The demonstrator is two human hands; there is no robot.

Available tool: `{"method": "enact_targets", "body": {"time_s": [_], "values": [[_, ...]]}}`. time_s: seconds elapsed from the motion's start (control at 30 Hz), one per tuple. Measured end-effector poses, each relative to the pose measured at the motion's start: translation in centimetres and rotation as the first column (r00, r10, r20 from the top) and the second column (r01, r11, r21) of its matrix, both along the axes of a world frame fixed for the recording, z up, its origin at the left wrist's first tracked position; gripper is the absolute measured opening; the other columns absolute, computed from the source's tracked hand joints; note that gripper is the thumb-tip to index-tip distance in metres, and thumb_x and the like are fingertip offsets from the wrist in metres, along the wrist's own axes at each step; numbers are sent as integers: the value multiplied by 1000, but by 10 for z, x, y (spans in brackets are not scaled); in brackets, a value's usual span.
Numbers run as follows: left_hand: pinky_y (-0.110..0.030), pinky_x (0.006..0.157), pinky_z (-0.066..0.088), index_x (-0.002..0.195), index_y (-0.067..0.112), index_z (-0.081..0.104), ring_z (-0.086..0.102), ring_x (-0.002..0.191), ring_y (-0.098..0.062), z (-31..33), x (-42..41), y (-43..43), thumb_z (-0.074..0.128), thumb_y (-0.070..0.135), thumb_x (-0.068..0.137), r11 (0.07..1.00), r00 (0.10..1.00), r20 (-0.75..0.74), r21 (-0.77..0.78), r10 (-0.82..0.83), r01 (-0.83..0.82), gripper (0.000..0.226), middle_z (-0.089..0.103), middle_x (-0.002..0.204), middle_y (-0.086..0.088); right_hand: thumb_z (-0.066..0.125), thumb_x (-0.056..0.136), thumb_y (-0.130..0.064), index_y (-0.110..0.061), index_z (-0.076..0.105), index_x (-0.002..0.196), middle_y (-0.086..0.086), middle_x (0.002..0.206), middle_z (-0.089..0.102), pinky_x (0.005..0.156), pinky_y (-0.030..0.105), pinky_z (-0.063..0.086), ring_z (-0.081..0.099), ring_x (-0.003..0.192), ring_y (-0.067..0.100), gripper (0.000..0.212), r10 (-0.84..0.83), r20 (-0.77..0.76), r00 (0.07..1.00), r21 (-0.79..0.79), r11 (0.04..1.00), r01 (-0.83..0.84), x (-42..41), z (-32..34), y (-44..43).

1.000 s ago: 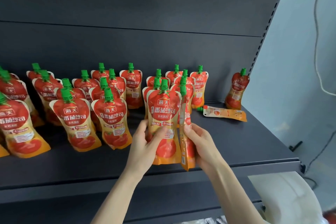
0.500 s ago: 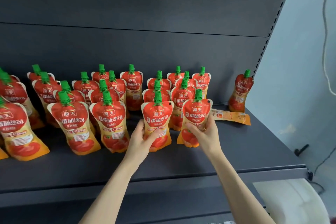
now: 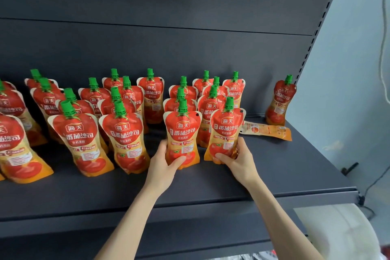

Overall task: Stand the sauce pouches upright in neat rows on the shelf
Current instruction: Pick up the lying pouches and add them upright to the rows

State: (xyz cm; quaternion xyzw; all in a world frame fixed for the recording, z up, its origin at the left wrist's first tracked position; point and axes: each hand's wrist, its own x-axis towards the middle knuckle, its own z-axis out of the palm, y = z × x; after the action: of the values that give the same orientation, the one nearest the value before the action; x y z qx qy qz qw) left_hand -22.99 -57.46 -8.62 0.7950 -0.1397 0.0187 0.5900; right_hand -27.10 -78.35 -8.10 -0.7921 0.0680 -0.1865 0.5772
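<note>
The step in hand looks like seating two pouches to finish the front row. On the left of the shelf (image 3: pixel 274 175) the rows (image 3: pixel 124 133) already stand upright, green caps up, if a little staggered.

Just right of them stands the left pouch (image 3: pixel 183 133), upright and facing forward. The right pouch (image 3: pixel 226 131) is next to it across a narrow gap and tilts slightly. I cannot tell whether either base sits fully on the shelf.

The next move, I judge, is to press both bases flat and square, then let go gently, since soft pouches topple easily. After that comes the flat pouch (image 3: pixel 266 130), lying on its side just behind and to the right. Last would be the lone pouch (image 3: pixel 279 101), upright at the back, well apart from the rows.

Both bare forearms reach up from below. The left hand (image 3: pixel 165 164) grips the left pouch low down, its thumb across the front near the base and its fingers curled round the left edge. The right hand (image 3: pixel 238 159) holds the right pouch the same way from the other side, thumb along the bottom front, fingers wrapped behind the right edge.
</note>
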Motion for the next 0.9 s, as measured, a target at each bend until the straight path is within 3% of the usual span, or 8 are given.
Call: {"method": "enact_targets", "body": {"time_s": [0.3, 0.63, 0.9], "values": [[-19, 89, 43, 136, 21, 34, 50, 112, -7, 5, 0, 0, 59, 24, 89, 997, 995, -62, 0, -78, 78, 54, 50, 123, 9, 74, 78, -14, -16, 46, 120, -4, 111, 61, 74, 11, 46, 59, 101, 11, 51, 6, -24, 1000, 10, 1000, -6, -3, 0, 0], [-20, 91, 40, 139, 21, 30, 47, 112, -3, 9, -2, 1, 58, 24, 90, 995, 991, -87, 20, -100, 102, 56, 48, 128, 8, 75, 77, -16, -19, 48, 119, -7, 109, 63, 80, 18, 51, 61, 100, 6, 49, 24, -67, 997, 17, 1000, -23, -5, 1, -2], [-26, 94, 41, 139, 17, 29, 47, 124, -16, 3, -4, 1, 61, 26, 87, 993, 1000, -12, 113, -17, 18, 61, 47, 136, 0, 77, 76, -19, -18, 49, 118, -4, 111, 64, 82, 19, 49, 61, 103, 11, 51, -7, -84, 996, 12, 1000, 8, -6, 1, 1]]}}
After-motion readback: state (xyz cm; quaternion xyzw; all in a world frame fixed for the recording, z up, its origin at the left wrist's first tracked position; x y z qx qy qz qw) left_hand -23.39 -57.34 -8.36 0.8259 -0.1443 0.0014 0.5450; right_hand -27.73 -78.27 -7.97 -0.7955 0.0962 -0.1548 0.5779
